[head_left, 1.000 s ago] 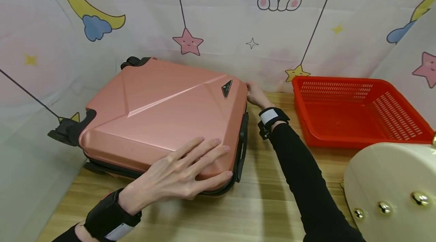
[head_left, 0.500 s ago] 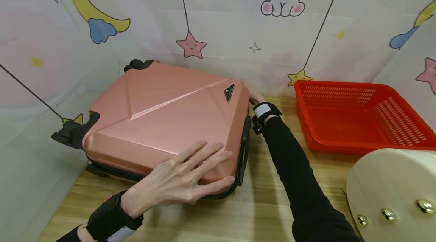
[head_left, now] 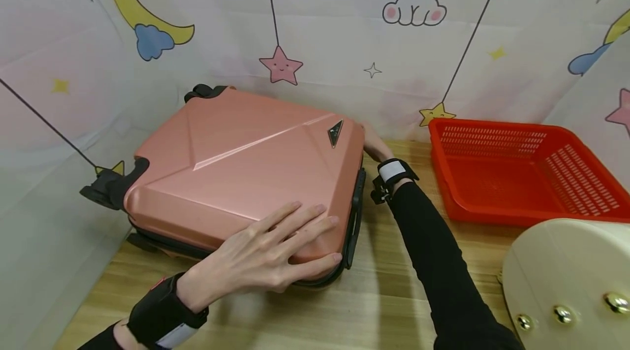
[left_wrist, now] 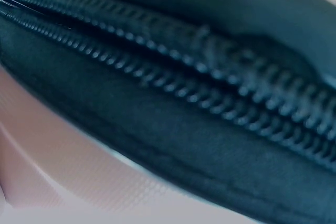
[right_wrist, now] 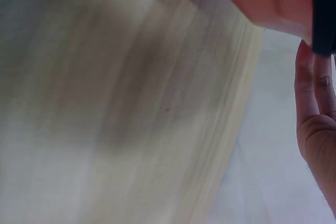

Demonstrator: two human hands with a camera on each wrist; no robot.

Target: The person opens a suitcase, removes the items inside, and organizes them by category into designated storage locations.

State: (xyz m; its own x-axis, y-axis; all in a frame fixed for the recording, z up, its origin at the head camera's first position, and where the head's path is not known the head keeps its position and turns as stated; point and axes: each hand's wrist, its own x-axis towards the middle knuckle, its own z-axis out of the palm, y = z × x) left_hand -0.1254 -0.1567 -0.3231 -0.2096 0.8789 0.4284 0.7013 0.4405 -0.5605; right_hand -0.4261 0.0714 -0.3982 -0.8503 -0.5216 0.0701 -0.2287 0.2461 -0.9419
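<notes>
Pink hard-shell suitcase (head_left: 246,169): flat on wooden surface (head_left: 344,306), 10 o'clock. Left hand (head_left: 266,254): fingers straight, pressing near corner, likely steadying shell. Right hand (head_left: 375,145): at far zipper corner, 1 o'clock; grip cannot tell. Red basket (head_left: 521,175): 2 o'clock.

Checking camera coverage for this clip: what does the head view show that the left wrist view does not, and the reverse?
Only the head view shows the left hand lying flat on the pink suitcase, the right hand at its far corner, the red basket, the cream case and the wooden table. Only the left wrist view shows the zipper teeth close up, blurred. Both share the suitcase's pink shell and its black zipper band.
</notes>
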